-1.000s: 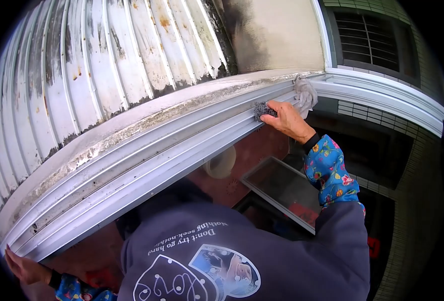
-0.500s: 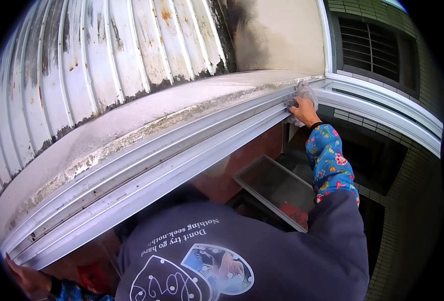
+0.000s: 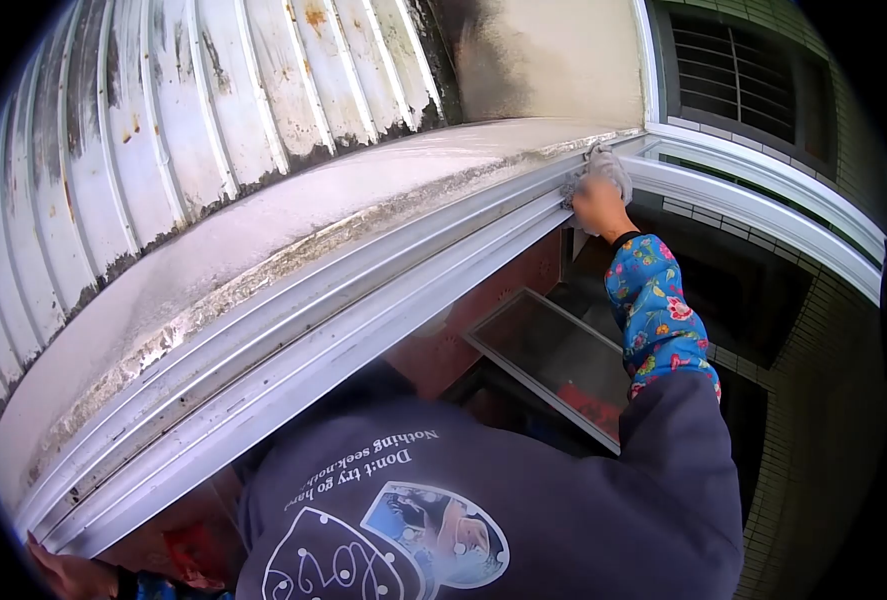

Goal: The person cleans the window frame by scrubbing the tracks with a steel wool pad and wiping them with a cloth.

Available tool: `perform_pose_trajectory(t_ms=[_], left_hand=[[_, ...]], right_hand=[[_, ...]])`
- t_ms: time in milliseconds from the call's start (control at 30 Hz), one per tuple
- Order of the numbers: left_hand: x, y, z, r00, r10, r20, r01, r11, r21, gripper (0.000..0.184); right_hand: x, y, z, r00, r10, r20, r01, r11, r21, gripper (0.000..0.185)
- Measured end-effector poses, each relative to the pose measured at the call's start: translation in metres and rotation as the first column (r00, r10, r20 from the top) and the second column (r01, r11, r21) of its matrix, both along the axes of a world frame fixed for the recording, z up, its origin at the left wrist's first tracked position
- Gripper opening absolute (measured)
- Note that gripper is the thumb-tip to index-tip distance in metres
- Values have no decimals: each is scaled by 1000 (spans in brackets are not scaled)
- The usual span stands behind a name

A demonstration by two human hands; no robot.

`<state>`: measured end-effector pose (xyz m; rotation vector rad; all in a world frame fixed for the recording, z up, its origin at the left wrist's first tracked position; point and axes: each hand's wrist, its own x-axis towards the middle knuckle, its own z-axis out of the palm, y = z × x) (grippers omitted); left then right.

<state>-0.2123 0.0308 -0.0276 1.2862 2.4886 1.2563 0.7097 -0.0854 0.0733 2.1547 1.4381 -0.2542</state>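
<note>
My right hand [image 3: 600, 205] is closed around a crumpled grey cloth [image 3: 618, 172], which it presses into the far right corner of the metal window frame [image 3: 293, 350]. Long parallel tracks run along this frame, with dark dirt specks in the grooves. At the lower left edge of the view, my left hand [image 3: 73, 576] rests against the near end of the frame. Its fingers look stretched out along the end, though they are dim and partly cut off. Both arms wear blue floral sleeve covers.
Beyond the frame lies a rough concrete ledge [image 3: 233, 240], then a rusty corrugated metal sheet [image 3: 163, 110]. A framed screen panel [image 3: 553, 355] leans below, beside a reddish wall. Another white frame section [image 3: 763, 195] runs off to the right, near a barred window [image 3: 733, 75].
My right hand has shifted slightly up and left with the cloth, and its wrist has turned. The whole view has tilted a little; my left hand stays at the frame's end.
</note>
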Motion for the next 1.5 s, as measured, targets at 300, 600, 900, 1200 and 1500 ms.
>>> perform_pose_trajectory(t_ms=[300, 600, 900, 1200, 1500], left_hand=[[-11, -12, 6, 999, 39, 2, -39, 999, -13, 28], [-1, -4, 6, 997, 10, -74, -14, 999, -45, 28], [64, -5, 9, 999, -33, 13, 29, 974, 226, 13], [86, 2, 22, 999, 33, -19, -28, 977, 209, 10], [90, 2, 26, 1000, 12, -12, -10, 981, 192, 10]], right_hand=[[-17, 41, 31, 779, -610, -145, 542, 772, -331, 52], [13, 33, 9, 931, -345, -117, 305, 914, -269, 43], [33, -22, -34, 974, 193, -120, -124, 894, 430, 12], [5, -31, -24, 933, -24, -359, 178, 897, 403, 22], [118, -58, -89, 963, 111, -247, -6, 921, 390, 26]])
